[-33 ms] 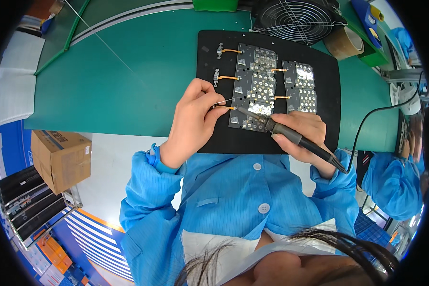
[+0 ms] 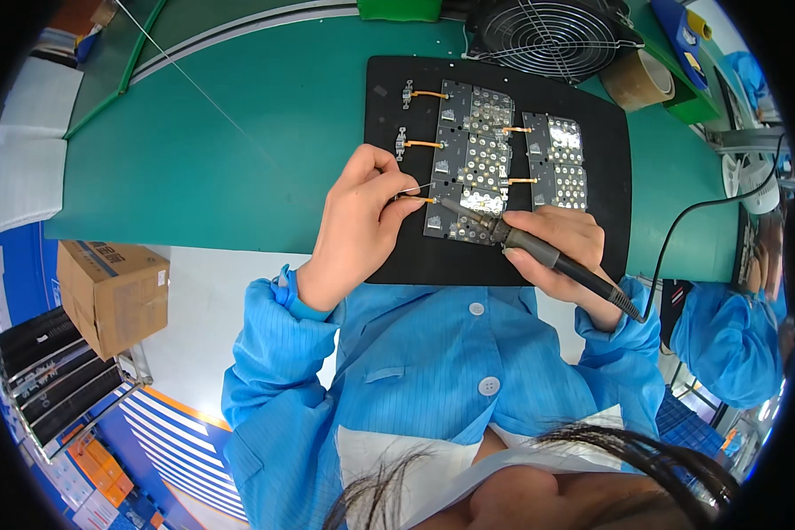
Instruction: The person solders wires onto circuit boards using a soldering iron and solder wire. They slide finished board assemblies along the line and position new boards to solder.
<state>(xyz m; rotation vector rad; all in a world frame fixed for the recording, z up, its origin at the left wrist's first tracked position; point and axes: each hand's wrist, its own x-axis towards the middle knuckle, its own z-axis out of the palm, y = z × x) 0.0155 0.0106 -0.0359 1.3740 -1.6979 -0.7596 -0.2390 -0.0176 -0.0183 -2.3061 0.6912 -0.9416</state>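
Head view: the left hand (image 2: 355, 231) pinches a thin solder wire (image 2: 412, 188) between closed fingers, over the black mat (image 2: 389, 256) near the desk's front edge; the right hand (image 2: 564, 250) is wrapped tight round a soldering iron (image 2: 539, 250), its tip at the circuit boards' (image 2: 471, 159) lower left corner; a fan (image 2: 549, 35) stands at the desk's far edge.

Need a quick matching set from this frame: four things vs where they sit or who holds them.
1. soldering iron
2. thin solder wire
3. fan
4. roll of tape

a. pinched in the left hand
b. gripped in the right hand
c. right of the fan
d. beyond the black mat, top edge

Pairs: 1-b, 2-a, 3-d, 4-c
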